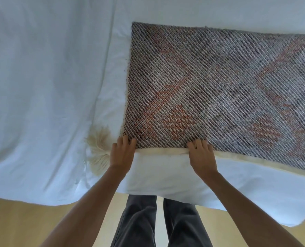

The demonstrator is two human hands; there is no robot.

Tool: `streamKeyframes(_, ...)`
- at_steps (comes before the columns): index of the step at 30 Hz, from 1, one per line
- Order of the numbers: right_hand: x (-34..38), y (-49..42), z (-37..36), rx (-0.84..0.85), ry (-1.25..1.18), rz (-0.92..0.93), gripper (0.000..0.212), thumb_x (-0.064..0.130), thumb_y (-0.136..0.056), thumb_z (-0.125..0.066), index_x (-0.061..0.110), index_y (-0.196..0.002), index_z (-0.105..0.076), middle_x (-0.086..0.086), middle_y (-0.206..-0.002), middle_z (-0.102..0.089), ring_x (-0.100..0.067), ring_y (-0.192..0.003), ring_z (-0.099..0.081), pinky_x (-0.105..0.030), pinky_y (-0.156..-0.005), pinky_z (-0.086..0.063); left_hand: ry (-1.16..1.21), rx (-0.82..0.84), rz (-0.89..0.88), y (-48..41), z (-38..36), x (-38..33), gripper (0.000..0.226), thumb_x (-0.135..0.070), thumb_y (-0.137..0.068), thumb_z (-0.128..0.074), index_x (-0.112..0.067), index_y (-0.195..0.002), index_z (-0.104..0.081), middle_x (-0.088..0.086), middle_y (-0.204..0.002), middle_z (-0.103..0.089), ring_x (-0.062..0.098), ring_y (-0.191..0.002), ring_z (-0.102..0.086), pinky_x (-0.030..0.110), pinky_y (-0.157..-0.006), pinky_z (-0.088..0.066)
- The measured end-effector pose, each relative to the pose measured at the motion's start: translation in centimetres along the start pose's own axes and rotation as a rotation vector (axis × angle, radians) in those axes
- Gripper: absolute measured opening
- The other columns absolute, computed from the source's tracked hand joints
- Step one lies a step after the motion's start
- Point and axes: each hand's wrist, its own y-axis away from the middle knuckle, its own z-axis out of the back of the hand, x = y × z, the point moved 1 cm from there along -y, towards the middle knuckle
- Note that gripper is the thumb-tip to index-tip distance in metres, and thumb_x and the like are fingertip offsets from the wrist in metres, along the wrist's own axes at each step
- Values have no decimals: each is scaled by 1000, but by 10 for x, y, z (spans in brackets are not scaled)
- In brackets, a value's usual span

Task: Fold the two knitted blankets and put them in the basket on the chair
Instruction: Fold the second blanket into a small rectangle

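Note:
A grey knitted blanket (219, 90) with orange-red diamond patterns lies flat on the white bed sheet (41, 86), reaching past the right edge of view. It has a cream border along its near edge and a cream tassel (99, 148) at its near left corner. My left hand (122, 152) grips the near left corner, fingers curled over the edge. My right hand (202, 155) grips the near edge about a forearm's length to the right, fingers curled over the cream border. The second blanket, the basket and the chair are out of view.
The bed's near edge (166, 191) runs just in front of my legs in dark trousers (141, 221). Wooden floor (14, 225) shows below the sheet. The sheet's left half lies bare with soft creases.

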Motion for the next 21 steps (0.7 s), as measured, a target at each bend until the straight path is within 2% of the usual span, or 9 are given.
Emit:
streamKeyframes(2,3,-4,-1,-3,-75,-17,30,-14,-59,-68,7,-78,-59,-9,-73,-53,-27,-65,-52,-35,-57,-45,-22,14,3,-1,-5,12,56,-3,-30,-86,-9,-80,-62,15,-76,-56,29,-60,-53,30,-44,-42)
streamKeyframes(5,13,-1,0,16,-149,24,31,-14,-57,-68,7,-78,-59,-8,-74,-54,-25,-66,-53,-34,-59,-48,-60,17,2,5,-14,35,50,-1,-38,-83,-8,-84,-64,17,-77,-56,31,-63,-53,33,-47,-43)
streamKeyframes(7,16,4,1,50,-161,6,34,-13,-54,-69,8,-79,-59,-7,-75,-54,-24,-68,-55,-33,-61,-50,-56,55,-32,8,-17,40,56,1,-33,-83,-5,-86,-63,18,-77,-56,33,-63,-54,35,-48,-45)
streamKeyframes(11,14,13,9,83,-212,-101,45,-11,-54,-64,9,-94,-61,-8,-87,-59,-26,-80,-56,-35,-70,-52,8,62,-134,-1,-5,22,55,-3,-31,-78,-4,-83,-60,17,-76,-55,34,-64,-54,37,-51,-45)
streamKeyframes(14,0,26,22,85,-190,-197,51,-9,-53,-65,8,-101,-61,-11,-96,-61,-30,-85,-58,-38,-70,-51,41,63,-224,-9,8,-7,51,-7,-33,-75,-6,-82,-58,15,-76,-54,33,-65,-54,39,-54,-47)
streamKeyframes(16,-19,37,29,102,-161,-292,52,-7,-54,-66,8,-104,-61,-12,-100,-61,-31,-88,-58,-38,-70,-52,48,114,-274,-14,20,-32,50,-14,-46,-74,-7,-92,-57,14,-88,-55,32,-77,-55,42,-62,-49)
streamKeyframes(19,-56,51,36,101,-121,-384,53,-7,-54,-64,6,-105,-61,-15,-104,-60,-34,-91,-58,-42,-70,-54,61,136,-310,-22,36,-79,43,-25,-76,-57,-13,-116,-44,10,-114,-48,28,-103,-47,40,-86,-43)
streamKeyframes(21,-84,60,38,106,-88,-422,53,-8,-52,-64,4,-103,-61,-18,-102,-60,-35,-88,-58,-41,-67,-53,64,131,-352,-27,45,-111,43,-26,-84,-50,-14,-124,-38,9,-121,-42,28,-112,-43,40,-93,-40)
